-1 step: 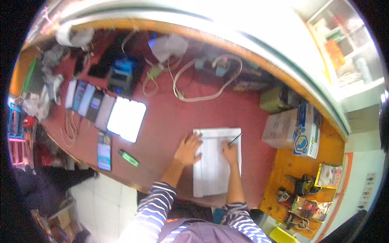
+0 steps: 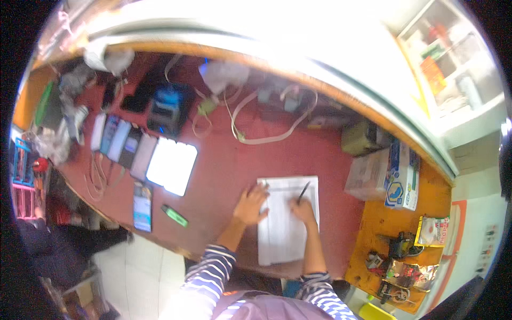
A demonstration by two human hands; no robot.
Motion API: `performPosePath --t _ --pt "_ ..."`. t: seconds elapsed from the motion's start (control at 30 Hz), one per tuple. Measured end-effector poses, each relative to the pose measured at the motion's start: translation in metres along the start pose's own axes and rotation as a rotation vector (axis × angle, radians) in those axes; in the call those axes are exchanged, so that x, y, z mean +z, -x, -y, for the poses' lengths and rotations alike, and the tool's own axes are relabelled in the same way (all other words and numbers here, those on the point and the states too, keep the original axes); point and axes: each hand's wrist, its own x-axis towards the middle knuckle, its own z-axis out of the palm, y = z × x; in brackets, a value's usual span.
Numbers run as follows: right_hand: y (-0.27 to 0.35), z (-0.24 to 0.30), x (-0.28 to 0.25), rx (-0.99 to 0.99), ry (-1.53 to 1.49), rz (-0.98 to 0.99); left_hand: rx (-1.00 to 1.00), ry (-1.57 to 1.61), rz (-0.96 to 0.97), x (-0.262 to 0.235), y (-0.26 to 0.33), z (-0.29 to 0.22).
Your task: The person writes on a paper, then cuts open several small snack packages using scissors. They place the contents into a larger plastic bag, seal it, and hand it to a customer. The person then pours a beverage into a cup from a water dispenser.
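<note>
Fingers doing the work: left hand (image 2: pixel 250 205) spread flat, pinning the paper (image 2: pixel 285 224) at its left edge.
Right hand (image 2: pixel 303 210) pinches a pen (image 2: pixel 303 192) mid-sheet on the red counter (image 2: pixel 224 160); press down so nothing slides.

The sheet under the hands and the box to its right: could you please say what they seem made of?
The sheet looks like matte white paper: thin, flat, faintly ruled. The box looks like plain brown cardboard with a dull finish, though blur leaves that uncertain.
</note>
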Motion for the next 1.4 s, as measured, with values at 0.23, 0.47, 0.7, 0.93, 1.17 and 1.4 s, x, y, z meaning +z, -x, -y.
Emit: performPosePath --t 0.23,0.47,0.7,0.93,1.17,1.4 --pt "0.073 0.320 -0.117 -0.647 0.025 0.023 -0.026 0.453 0.003 -0.045 0.029 0.026" --pt "-0.083 0.520 -0.143 -0.968 0.398 -0.730 -0.160 0.782 0.208 -0.150 0.178 0.069" --pt "-0.101 0.601 -0.072 -0.945 0.428 -0.728 -0.530 0.617 -0.223 -0.241 0.314 0.174" --pt "0.095 0.610 0.103 -1.157 0.604 0.956 0.083 0.503 -0.996 -0.405 0.275 0.154" --pt "0.060 0.620 0.224 -1.038 0.161 0.670 -0.442 1.195 -0.973 -0.383 0.293 0.159" --pt "0.056 0.676 0.329 -0.951 0.138 0.999 -0.541 0.831 -1.221 -0.394 0.371 0.217"
